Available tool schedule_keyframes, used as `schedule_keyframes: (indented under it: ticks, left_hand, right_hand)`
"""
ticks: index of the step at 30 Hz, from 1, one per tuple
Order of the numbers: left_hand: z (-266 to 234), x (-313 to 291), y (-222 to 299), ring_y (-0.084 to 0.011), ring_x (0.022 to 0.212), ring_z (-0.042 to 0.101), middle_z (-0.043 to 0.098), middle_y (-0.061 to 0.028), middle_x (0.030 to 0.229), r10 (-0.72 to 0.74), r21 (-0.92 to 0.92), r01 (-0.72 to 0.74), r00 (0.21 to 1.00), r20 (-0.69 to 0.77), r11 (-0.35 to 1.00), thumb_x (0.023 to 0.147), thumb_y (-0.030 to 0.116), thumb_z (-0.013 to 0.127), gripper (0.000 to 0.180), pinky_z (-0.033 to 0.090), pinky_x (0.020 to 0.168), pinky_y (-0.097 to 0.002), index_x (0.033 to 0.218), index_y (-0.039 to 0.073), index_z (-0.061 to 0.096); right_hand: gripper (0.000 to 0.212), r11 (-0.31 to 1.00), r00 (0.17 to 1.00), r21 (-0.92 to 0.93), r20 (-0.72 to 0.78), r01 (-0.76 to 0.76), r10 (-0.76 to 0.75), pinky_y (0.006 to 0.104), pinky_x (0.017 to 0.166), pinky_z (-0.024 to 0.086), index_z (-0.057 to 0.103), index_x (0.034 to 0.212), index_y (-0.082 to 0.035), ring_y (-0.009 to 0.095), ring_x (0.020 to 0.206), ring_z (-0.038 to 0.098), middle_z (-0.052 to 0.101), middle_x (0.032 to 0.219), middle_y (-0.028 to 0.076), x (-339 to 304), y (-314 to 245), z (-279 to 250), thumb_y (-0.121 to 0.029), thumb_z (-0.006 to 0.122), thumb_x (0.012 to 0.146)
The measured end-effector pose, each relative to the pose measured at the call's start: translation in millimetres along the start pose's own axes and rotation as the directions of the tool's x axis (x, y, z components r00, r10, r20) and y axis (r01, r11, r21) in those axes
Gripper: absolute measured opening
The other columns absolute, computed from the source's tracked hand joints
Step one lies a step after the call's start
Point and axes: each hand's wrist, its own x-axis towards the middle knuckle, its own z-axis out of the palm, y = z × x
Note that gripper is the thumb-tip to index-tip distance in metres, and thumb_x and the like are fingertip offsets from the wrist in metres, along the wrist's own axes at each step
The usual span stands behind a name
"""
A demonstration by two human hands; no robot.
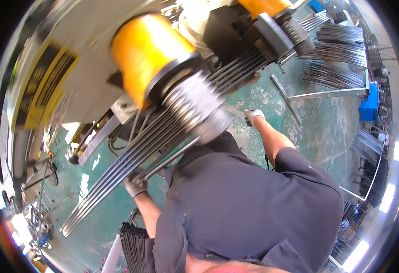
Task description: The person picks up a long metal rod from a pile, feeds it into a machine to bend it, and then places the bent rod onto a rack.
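Note:
My left hand (135, 184), in a grey glove, is closed at the lower end of a metal bar (172, 158), below a row of long metal rods. Part of its fingers is hidden behind the metal. The several parallel rods (113, 179) slant from lower left up through the ribbed metal rollers (195, 102) of a machine. Out to the right, my right hand (255, 116) wears a whitish glove. Its fingers are curled, and no object shows in them. It hangs over the floor, apart from the machine.
Yellow cylindrical housings (151, 52) sit above the rollers. Bundles of dark rods (338, 52) lie on a metal rack (329, 94) at the upper right, near a blue box (369, 102). Another rod bundle (133, 243) stands by my left arm. The floor (317, 132) is green and worn.

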Motion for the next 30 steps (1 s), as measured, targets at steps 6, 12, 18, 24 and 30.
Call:
schedule_keyframes:
  ticks: [6, 12, 18, 24, 30]
  left_hand:
    - [144, 31, -109, -0.0303, 0.111, 0.066, 0.075, -0.0083, 0.111, -0.128, 0.093, 0.182, 0.9, -0.416, 0.979, 0.105, 0.036, 0.054, 0.03, 0.049, 0.094, -0.0477, 0.109, 0.013, 0.073]
    - [186, 62, -96, -0.0299, 0.102, 0.068, 0.074, -0.0087, 0.107, -0.089, 0.141, 0.157, 0.911, -0.402, 0.977, 0.105, 0.034, 0.055, 0.028, 0.052, 0.082, -0.0462, 0.111, 0.012, 0.071]
    - [190, 61, -93, -0.0295, 0.093, 0.07, 0.073, -0.009, 0.103, -0.093, 0.306, 0.22, 0.92, -0.381, 0.926, 0.105, 0.032, 0.056, 0.027, 0.055, 0.071, -0.0446, 0.113, 0.01, 0.07]
    - [197, -5, -109, -0.0279, 0.071, 0.072, 0.074, -0.0134, 0.096, -0.056, 0.643, 0.261, 0.945, -0.321, 0.72, 0.101, 0.019, 0.065, 0.021, 0.06, 0.062, -0.0394, 0.113, 0.002, 0.067]
    - [145, -24, -76, -0.0296, 0.079, 0.072, 0.074, -0.0144, 0.103, -0.001, 0.614, 0.25, 0.927, -0.376, 0.749, 0.103, 0.024, 0.063, 0.026, 0.059, 0.066, -0.042, 0.12, 0.004, 0.067]
  right_hand:
    - [0.029, 0.878, 0.951, -0.377, 0.208, 0.295, -0.23, 0.0349, 0.059, 0.052, 0.076, 0.1, -0.003, 0.017, 0.062, 0.06, 0.066, 0.074, 0.004, -9, -64, -13, -0.031, 0.077, 0.095]
    - [0.033, 0.947, 0.913, -0.111, 0.322, 0.3, -0.251, 0.0332, 0.059, 0.052, 0.075, 0.11, -0.001, 0.014, 0.064, 0.061, 0.068, 0.079, 0.003, -52, -71, -18, -0.031, 0.077, 0.094]
    - [0.044, 0.849, 0.775, 0.322, 0.36, 0.419, -0.519, 0.0315, 0.069, 0.055, 0.071, 0.124, 0.003, 0.014, 0.076, 0.066, 0.072, 0.094, 0.005, -138, -105, -29, -0.032, 0.076, 0.096]
    - [0.071, 0.348, 0.567, 0.922, 0.198, 0.169, -0.8, 0.0419, 0.098, 0.055, 0.047, 0.153, -0.005, 0.028, 0.109, 0.068, 0.064, 0.132, 0.017, -271, -172, -16, -0.042, 0.073, 0.099]
    - [0.026, -0.004, 0.698, 0.977, 0.148, -0.212, -0.7, 0.0503, 0.087, 0.059, 0.06, 0.115, -0.007, 0.028, 0.086, 0.068, 0.067, 0.095, 0.007, -323, -257, 8, -0.032, 0.054, 0.11]
